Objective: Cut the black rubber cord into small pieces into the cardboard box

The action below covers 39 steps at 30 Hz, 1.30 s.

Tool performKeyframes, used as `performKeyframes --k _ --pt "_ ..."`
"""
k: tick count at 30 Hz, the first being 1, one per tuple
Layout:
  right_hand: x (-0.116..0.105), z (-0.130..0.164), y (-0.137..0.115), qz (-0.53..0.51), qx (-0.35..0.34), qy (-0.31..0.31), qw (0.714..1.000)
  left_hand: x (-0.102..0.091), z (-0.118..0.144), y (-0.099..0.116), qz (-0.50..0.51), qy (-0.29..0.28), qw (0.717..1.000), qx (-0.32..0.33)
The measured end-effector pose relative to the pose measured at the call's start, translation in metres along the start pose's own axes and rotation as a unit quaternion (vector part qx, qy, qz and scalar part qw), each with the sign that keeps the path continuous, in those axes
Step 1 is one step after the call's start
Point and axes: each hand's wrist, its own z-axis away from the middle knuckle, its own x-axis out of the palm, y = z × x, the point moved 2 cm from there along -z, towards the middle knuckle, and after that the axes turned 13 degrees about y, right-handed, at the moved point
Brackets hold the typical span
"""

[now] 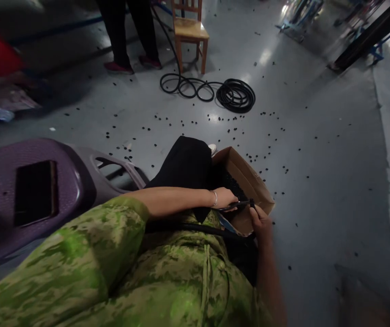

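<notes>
My left hand [227,198], with a bracelet at the wrist, is closed around what looks like a pair of scissors [243,203]. Their metal part points right, meeting the end of a black rubber hose [252,204]. That hose end is gripped in my closed right hand [262,221]. Both hands are over an open cardboard box [249,177] between my legs. Inside lie many small black pieces [233,184]. A length of black hose [198,227] runs across my lap. The finer detail of the tool is too dark to make out.
Small black bits [229,131] are scattered over the grey floor. A coil of black hose [236,95] lies ahead, trailing toward a wooden chair [191,29]. Another person's legs [116,32] stand beside it. At my left, a phone [35,193] rests on a purple plastic stool [68,168].
</notes>
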Motion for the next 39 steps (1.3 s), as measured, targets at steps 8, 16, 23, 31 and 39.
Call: performKeyframes --k 8,16,23,31,39 --pt "0.008 0.002 0.007 0.011 -0.002 0.016 1.000 0.020 0.004 0.002 0.014 0.044 0.999 -0.005" --pt "0.008 -0.005 0.007 0.031 0.005 0.010 0.999 0.019 0.003 -0.001 0.021 0.042 0.999 -0.027" --pt "0.011 -0.006 -0.005 0.006 -0.032 -0.040 0.999 0.015 0.004 -0.004 0.067 0.038 0.996 -0.039" --pt "0.013 -0.007 -0.003 0.037 -0.056 -0.031 0.997 0.022 0.001 -0.003 -0.014 0.015 1.000 -0.013" --pt "0.016 -0.004 0.001 0.072 -0.058 -0.005 0.996 0.028 -0.004 -0.002 -0.030 0.024 0.999 0.006"
